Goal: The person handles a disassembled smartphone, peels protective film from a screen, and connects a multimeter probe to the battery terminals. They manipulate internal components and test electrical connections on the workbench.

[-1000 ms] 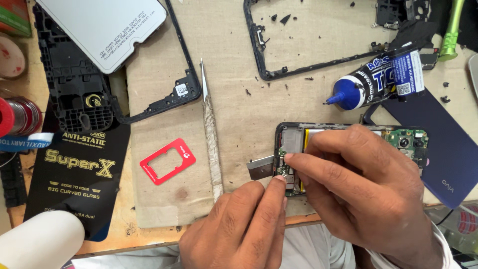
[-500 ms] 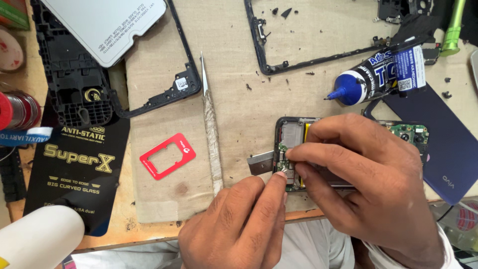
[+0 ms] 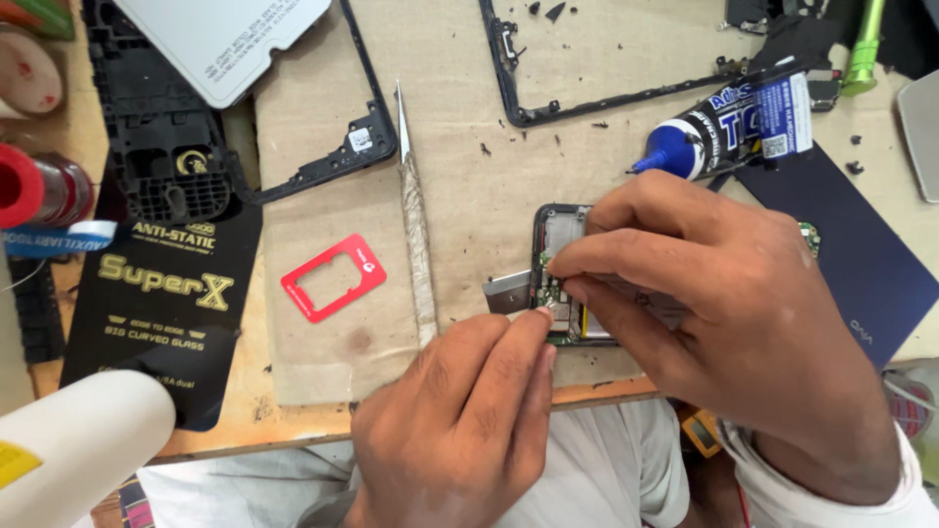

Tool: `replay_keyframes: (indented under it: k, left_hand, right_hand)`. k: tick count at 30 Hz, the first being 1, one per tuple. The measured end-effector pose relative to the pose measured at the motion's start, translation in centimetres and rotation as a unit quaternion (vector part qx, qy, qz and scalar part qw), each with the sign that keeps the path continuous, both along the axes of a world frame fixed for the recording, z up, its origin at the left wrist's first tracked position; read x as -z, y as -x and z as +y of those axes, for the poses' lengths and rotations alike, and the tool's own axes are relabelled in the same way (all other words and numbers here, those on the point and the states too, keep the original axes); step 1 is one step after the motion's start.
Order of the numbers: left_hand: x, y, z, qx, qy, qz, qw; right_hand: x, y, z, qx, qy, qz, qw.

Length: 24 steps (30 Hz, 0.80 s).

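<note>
Steadying the opened phone [image 3: 562, 230] near the counter's front edge, your right hand [image 3: 724, 313] pressed its fingers together on the circuit board. Your left hand [image 3: 469, 411] pinched a small part there.

opened phone [image 3: 562, 230] mostly under right hand [image 3: 704, 303] (fingertip contact unclear)

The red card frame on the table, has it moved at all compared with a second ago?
No. The red card frame lies at the same spot left of the wrapped tweezers; the small shift in the picture comes from the head camera, since both drift together.
</note>
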<state>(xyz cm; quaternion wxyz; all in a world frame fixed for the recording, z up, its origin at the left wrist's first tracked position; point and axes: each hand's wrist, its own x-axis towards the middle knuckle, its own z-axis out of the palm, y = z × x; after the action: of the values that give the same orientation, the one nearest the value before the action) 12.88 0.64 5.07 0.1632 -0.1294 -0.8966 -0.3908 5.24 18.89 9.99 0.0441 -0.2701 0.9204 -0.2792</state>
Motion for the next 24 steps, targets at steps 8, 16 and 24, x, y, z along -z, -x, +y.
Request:
replay_keyframes:
  k: [8,16,24]
  left_hand:
    - [0.4,0.2,0.1,0.006,-0.023,0.003,1.0]
    - [0.3,0.3,0.1,0.007,-0.025,-0.023,0.999]
    - [0.5,0.0,0.0,0.005,-0.02,0.014,1.0]
  right_hand:
    - [-0.2,1.2,0.3,-0.035,-0.016,-0.013,0.999]
    - [-0.2,2.0,0.2,-0.064,-0.011,-0.035,0.997]
    - [-0.3,1.6,0.4,-0.072,0.017,-0.009,0.997]
